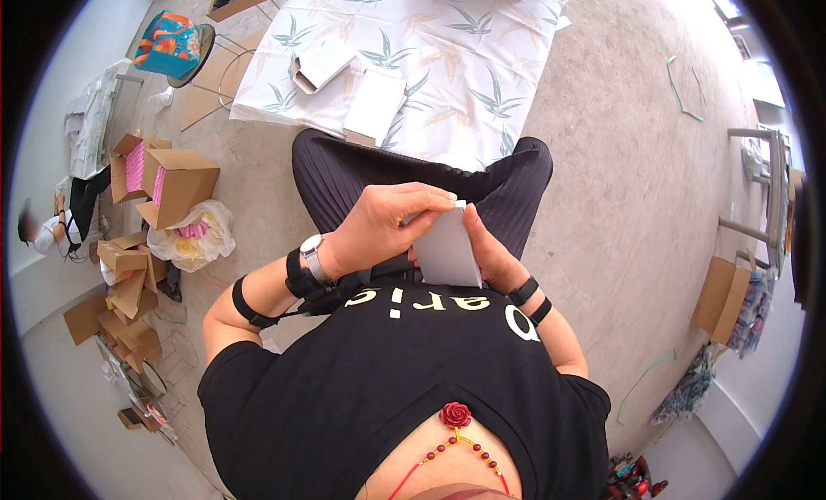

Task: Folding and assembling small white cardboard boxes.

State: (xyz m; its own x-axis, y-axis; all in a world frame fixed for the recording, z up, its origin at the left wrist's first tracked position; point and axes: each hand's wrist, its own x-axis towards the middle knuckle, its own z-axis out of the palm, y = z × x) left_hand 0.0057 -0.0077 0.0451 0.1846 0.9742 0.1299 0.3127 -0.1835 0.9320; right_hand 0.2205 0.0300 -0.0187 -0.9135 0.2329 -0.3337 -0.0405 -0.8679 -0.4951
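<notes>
In the middle of the frame both hands hold a small white box (pixel 447 249) just above the person's lap. The left hand (pixel 387 225) curls over the box's top edge from the left, fingers (pixel 430 194) closed down along the upper rim, while the right hand (pixel 486 246) clasps its right side, thumb pressed against the edge. The box stands roughly upright, its flat pale face turned toward the camera. A watch (pixel 312 257) and a black band sit on the left wrist, and black bands ring the right wrist. Above the knees, in the upper middle of the frame, a leaf-printed cloth (pixel 482 87) lies spread on the floor, carrying a flat white box (pixel 376 104) and an open white box (pixel 320 65) just beside it. At the left of the frame brown cardboard cartons (pixel 176 186) stand open, some showing pink contents, with a plastic bag (pixel 202 237) touching them and flattened cartons (pixel 125 293) piled lower down.
</notes>
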